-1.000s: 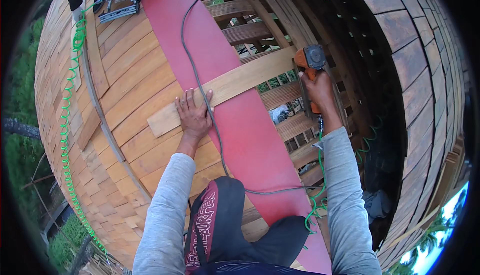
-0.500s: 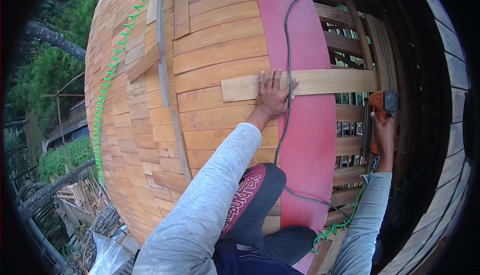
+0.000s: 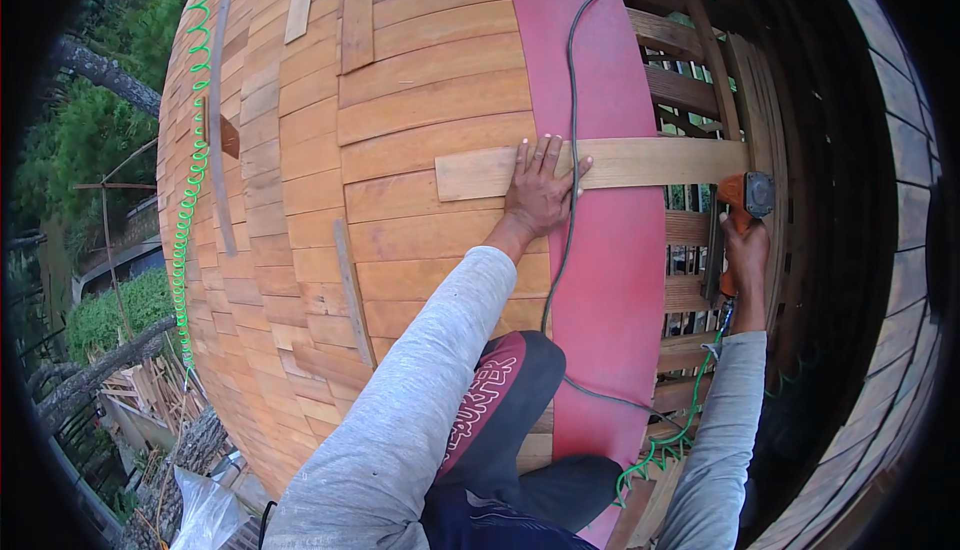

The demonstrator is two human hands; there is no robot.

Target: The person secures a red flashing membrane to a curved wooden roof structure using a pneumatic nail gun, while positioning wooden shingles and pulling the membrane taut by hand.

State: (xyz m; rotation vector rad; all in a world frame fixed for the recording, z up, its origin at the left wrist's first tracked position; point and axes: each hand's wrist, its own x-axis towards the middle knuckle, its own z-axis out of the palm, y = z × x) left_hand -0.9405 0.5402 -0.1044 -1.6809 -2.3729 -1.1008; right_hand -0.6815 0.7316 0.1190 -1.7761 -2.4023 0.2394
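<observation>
My left hand (image 3: 540,195) lies flat with fingers spread on a pale wooden board (image 3: 660,162). The board runs crosswise over the shingles, a red sheet strip (image 3: 610,280) and the open slats at the right. A dark cable (image 3: 572,80) passes over the board beside my fingers. In my right hand (image 3: 747,248) is an orange nail gun (image 3: 738,198), gripped by its handle. Its head is beside the board's right end; whether they touch I cannot tell. A green coiled air hose (image 3: 690,420) trails from the handle's base.
Wooden shingles (image 3: 430,110) cover the curved roof on the left. Loose grey strips (image 3: 352,290) and a small brown wood piece (image 3: 228,136) lie on them. Another green coiled hose (image 3: 183,240) runs along the far left. Gaps show between the slats (image 3: 690,295), beside a dark hollow.
The nail gun and my right hand have shifted slightly left, near the board's end. A long grey strip, the small brown piece and the left green hose have slid left. My left hand stays on the board.
</observation>
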